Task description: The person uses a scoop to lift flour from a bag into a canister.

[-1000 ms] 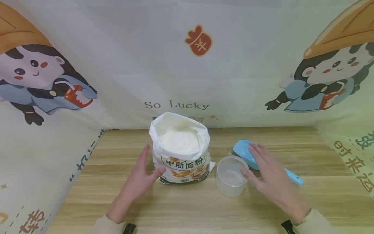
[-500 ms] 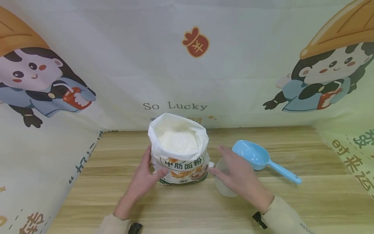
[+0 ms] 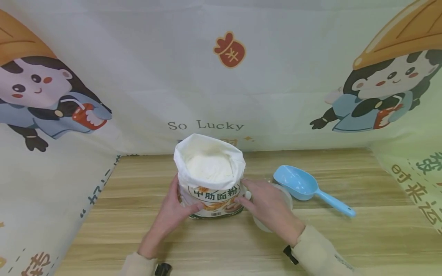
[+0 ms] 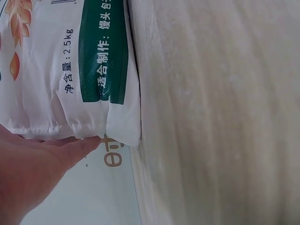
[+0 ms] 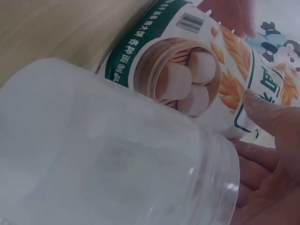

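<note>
An open white bag of flour (image 3: pixel 215 205) stands upright on the table, its rolled-down mouth showing the flour (image 3: pixel 210 167). My left hand (image 3: pixel 172 211) holds the bag's left side, thumb across the front and fingers along the side. On the opposite side my right hand (image 3: pixel 271 205) grips the bag, thumb on the printed front; its other fingertips are hidden behind. Beneath and beside that hand is a clear plastic tub (image 5: pixel 108 145), partly covered in the head view. In the left wrist view, the left hand's fingers (image 4: pixel 77 149) lie against the bag's lower edge.
A light blue scoop (image 3: pixel 299 184) lies right of the tub, its handle pointing toward the front right. The wood-grain table (image 3: pixel 214 249) is bounded by printed cloth (image 3: pixel 276 96) at the back and both sides.
My right hand has moved left from over the scoop, past the tub, to the bag's right side. My left hand has closed in on the bag's left side.
</note>
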The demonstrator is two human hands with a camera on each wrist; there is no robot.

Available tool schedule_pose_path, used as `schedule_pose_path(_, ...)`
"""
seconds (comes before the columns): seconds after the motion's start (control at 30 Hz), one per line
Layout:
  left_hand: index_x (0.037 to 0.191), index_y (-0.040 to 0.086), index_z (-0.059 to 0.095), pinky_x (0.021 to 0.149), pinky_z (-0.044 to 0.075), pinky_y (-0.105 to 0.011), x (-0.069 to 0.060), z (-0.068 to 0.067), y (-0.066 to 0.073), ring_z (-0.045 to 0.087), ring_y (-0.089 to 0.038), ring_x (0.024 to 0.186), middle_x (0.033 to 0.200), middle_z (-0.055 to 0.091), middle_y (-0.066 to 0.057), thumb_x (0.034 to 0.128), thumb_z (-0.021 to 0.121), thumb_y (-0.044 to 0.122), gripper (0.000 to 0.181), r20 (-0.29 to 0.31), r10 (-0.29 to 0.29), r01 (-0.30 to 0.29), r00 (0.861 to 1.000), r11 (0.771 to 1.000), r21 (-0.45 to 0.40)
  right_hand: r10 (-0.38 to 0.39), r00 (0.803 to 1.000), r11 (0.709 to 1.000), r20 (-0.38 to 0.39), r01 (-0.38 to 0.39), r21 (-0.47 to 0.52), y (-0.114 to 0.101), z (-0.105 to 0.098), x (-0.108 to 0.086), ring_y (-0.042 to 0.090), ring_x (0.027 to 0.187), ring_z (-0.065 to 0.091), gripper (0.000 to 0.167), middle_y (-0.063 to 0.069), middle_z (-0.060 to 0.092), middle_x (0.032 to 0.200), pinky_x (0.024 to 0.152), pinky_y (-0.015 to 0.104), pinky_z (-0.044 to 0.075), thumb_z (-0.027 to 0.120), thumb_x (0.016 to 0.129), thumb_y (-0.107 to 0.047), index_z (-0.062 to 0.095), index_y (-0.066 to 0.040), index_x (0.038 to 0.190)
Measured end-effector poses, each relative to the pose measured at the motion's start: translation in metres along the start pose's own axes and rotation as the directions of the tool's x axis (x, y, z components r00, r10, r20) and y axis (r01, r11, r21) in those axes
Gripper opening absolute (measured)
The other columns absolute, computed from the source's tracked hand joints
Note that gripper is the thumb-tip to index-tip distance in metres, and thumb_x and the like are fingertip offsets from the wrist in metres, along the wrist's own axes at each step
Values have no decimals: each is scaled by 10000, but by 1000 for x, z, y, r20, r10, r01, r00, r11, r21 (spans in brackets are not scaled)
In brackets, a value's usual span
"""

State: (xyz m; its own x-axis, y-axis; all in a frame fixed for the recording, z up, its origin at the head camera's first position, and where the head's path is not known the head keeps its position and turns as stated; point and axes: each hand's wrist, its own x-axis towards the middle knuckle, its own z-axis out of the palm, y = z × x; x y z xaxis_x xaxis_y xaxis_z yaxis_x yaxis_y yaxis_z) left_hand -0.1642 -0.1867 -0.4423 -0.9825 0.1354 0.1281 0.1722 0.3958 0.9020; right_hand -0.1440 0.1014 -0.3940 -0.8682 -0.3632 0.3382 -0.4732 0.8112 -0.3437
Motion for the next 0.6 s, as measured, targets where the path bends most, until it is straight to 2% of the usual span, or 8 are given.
schedule_pose_path(0.17,1652,174,157,1179,299,-626,-1,3,0,426,-395,1421,1524,481,-160,685,980,223,1271,-2,14,-14,1000,1000,28,-24,999,1000,-32,24,-6,-2,3,4,290,946,726,450,110,763,1102,770,434,599,807,907,-309,678,-77,1270)
schedule_pose_path(0.37,1646,155,167,1189,284,-618,-2,7,0,419,-383,1422,1529,463,-151,669,986,195,1275,-16,22,-21,1000,999,43,-46,996,999,-79,46,2,-3,5,7,227,793,709,402,68,773,991,630,360,556,836,874,-280,701,-74,1192)
schedule_pose_path(0.47,1634,127,189,1186,283,-630,-4,8,0,418,-395,1417,1522,459,-166,673,981,179,1247,-35,19,-17,999,998,56,-47,996,999,-82,47,1,-4,5,9,160,686,641,335,21,739,871,550,302,492,832,880,-267,700,-84,1128)
schedule_pose_path(0.6,1624,101,200,1170,301,-647,-7,10,2,433,-412,1400,1514,451,-185,691,970,186,1213,-64,12,-6,998,996,95,-40,997,999,-70,40,-9,-5,6,15,98,614,498,217,-48,616,743,503,256,406,812,908,-229,665,-105,1009)
